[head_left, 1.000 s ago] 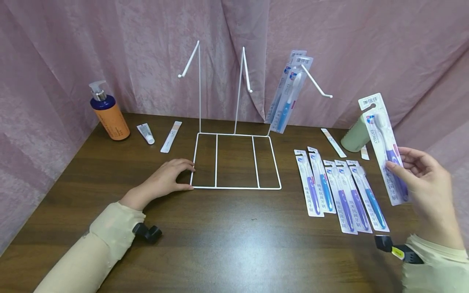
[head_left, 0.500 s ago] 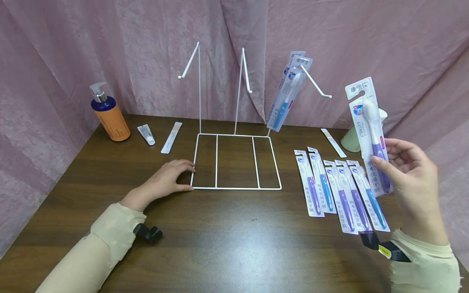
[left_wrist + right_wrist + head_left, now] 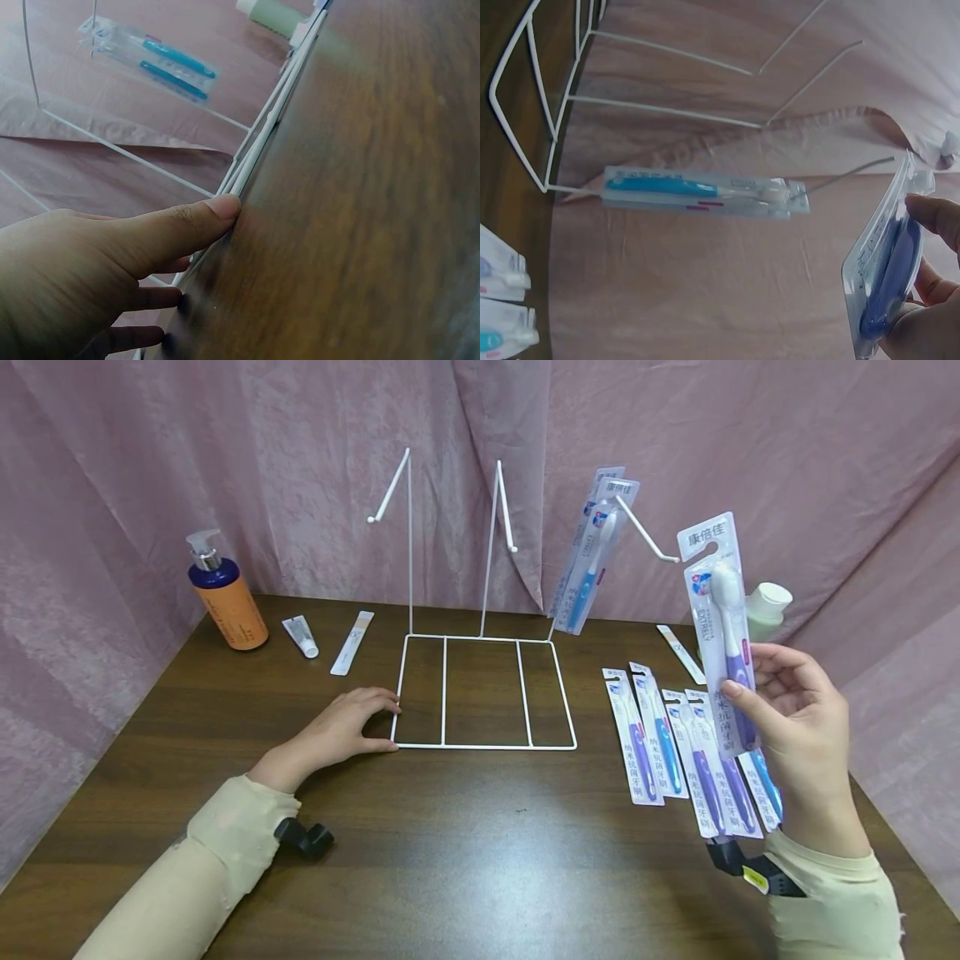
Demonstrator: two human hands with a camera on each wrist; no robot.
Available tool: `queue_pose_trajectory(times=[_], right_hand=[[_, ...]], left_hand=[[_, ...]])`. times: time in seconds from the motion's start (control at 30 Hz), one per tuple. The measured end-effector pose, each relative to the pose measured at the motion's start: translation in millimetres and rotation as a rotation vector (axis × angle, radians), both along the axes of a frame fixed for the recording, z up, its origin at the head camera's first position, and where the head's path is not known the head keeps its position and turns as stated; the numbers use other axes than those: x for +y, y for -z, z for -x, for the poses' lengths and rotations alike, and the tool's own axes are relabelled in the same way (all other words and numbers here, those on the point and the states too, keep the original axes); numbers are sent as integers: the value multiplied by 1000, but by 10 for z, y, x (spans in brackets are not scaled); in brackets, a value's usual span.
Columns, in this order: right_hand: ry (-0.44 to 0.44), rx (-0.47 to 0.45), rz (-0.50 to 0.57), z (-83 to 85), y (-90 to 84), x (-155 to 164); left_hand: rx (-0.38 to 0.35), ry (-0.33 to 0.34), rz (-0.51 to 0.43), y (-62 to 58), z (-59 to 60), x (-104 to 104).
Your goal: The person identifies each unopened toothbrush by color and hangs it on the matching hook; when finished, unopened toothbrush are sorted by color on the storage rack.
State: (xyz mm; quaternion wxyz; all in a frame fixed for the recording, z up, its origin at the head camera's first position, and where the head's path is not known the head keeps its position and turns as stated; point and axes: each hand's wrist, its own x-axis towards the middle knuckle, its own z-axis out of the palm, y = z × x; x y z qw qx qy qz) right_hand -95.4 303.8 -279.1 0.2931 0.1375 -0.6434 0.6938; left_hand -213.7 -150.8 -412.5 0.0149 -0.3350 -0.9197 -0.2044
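My right hand (image 3: 787, 710) pinches a packaged purple toothbrush (image 3: 718, 627) upright in the air, its hang hole close to the tip of the right hook (image 3: 647, 539) of a white wire rack (image 3: 483, 689). In the right wrist view the pack (image 3: 885, 277) shows edge-on between thumb and fingers. Two packaged blue toothbrushes (image 3: 592, 556) hang on that hook, also seen in the right wrist view (image 3: 697, 193). My left hand (image 3: 352, 727) rests on the table, its fingers (image 3: 187, 225) touching the rack's front left corner.
Several packaged toothbrushes (image 3: 678, 743) lie in a row right of the rack. An orange pump bottle (image 3: 223, 593), a small tube (image 3: 300, 635) and a sachet (image 3: 352, 642) sit back left. A pale green bottle (image 3: 765, 608) lies back right. Pink curtain surrounds the brown table (image 3: 465, 852).
My right hand has carried the purple toothbrush pack up and to the left, towards the rack's right hook. The left hand has stayed at the rack's corner.
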Motion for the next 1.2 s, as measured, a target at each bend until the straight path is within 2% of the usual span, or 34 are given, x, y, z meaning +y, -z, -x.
queue_pose_trajectory(times=[0.13, 0.4, 0.6, 0.9, 1.03, 1.2], right_hand=[[-2, -14, 2, 34, 20, -55], [63, -74, -59, 79, 71, -113], [83, -115, -41, 137, 125, -178], [97, -155, -121, 302, 239, -270], [82, -176, -114, 385, 285, -321], [107, -198, -152, 461, 314, -382]], left_hand=[[1, -1, 5, 1, 3, 1], [-4, -7, 7, 8, 5, 2], [-12, -8, 3, -2, -8, -1], [-14, -6, 8, -8, -6, -2], [-10, -2, 6, -4, -1, -6], [-8, -1, 5, -5, 3, -4]])
